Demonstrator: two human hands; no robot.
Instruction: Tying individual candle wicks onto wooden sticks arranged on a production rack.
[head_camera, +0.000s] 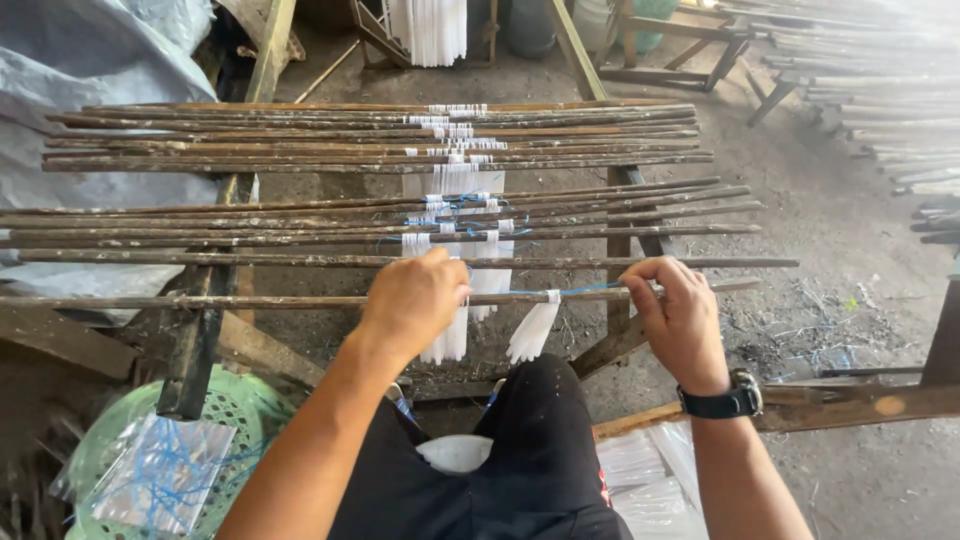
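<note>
Looking down, I see my left hand (415, 300) curled over the nearest long thin dark wooden stick (250, 300), fingers closed around it beside a bunch of white strips (452, 335) hanging from it. My right hand (680, 315) pinches a thin blue string (575, 291), fingers together, running to a second white bundle (530, 330) on the same stick, which lies across the wooden rack (195, 340).

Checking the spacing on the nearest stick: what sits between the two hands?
In the head view, between the left hand and right hand, a blue string runs along the stick, with one white bundle hanging from it.
</note>
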